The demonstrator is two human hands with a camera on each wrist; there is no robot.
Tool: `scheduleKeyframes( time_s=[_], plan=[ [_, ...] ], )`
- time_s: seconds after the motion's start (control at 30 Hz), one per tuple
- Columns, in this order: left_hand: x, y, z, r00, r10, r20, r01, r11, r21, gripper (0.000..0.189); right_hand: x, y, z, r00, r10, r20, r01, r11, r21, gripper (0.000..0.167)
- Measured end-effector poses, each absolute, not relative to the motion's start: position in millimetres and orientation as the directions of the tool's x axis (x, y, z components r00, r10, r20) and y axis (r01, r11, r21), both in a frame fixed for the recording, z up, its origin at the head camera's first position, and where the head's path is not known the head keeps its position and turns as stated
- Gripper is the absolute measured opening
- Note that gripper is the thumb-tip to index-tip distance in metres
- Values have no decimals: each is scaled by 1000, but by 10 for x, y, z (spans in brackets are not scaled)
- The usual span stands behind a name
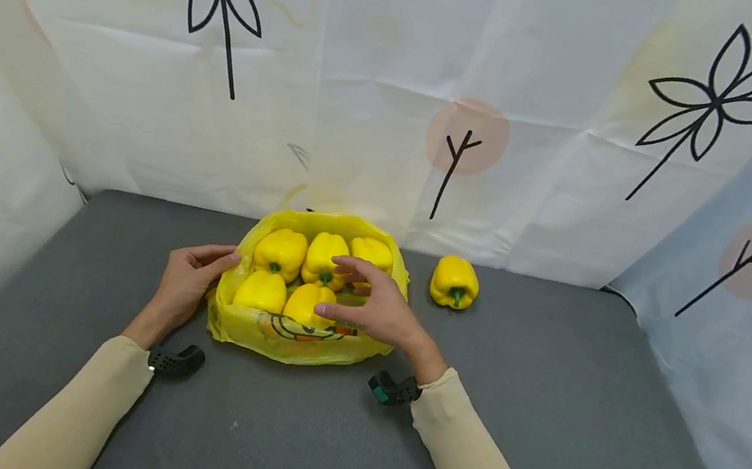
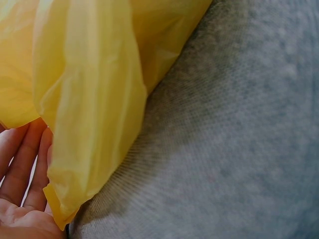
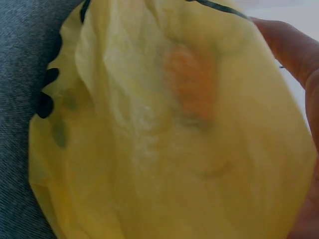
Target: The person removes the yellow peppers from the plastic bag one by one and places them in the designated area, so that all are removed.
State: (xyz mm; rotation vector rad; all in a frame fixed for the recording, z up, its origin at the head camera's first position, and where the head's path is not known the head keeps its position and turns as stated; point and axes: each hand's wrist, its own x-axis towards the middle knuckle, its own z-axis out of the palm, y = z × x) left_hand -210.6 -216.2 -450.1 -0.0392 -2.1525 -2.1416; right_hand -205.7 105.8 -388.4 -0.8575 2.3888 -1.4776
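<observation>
A yellow plastic bag [image 1: 283, 342] stands open on the table with several yellow bell peppers [image 1: 280, 252] inside. At its left rim, my left hand [image 1: 185, 281] holds the edge with thumb and fingers; the left wrist view shows the bag's side [image 2: 99, 109] hanging over the fingers [image 2: 20, 164]. Over the right part of the opening hovers my right hand [image 1: 379, 306], thumb and fingers spread apart with nothing between them. It overlaps the front middle pepper [image 1: 303, 301] and partly hides the peppers at right. The bag's printed wall [image 3: 149, 139] covers most of that hand in the right wrist view.
One more yellow bell pepper [image 1: 455, 283] lies on the grey table [image 1: 281, 443] to the right of the bag, stem facing forward. A white curtain [image 1: 391, 54] with plant drawings hangs along the back edge. Dark bands circle both wrists.
</observation>
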Motion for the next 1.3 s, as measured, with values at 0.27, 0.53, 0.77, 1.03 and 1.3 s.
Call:
scheduleKeyframes(
  time_s=[0.27, 0.53, 0.77, 1.03, 1.3],
  plan=[
    [-2105, -2163, -4505, -994, -64, 93, 91, 28, 995, 46, -2043, 1017, -3958, -814, -576, 76, -345, 375, -860, 70],
    [-2109, -2167, -4505, -993, -62, 97, 96, 19, 995, 46, -2081, 1017, -4033, -808, -585, 61, -346, 388, -855, 71],
    [-2109, -2166, -4499, -994, -61, 94, 93, 23, 995, 47, -2086, 1022, -4029, -778, -627, 32, -341, 378, -861, 72],
    [-2108, -2155, -4496, -994, -59, 91, 91, 7, 996, 47, -2063, 1018, -4019, -738, -675, -17, -342, 395, -853, 70],
    [-2110, -2156, -4498, -994, -61, 93, 93, 8, 996, 47, -2048, 1012, -4014, -692, -720, -56, -315, 371, -874, 65]
  ],
)
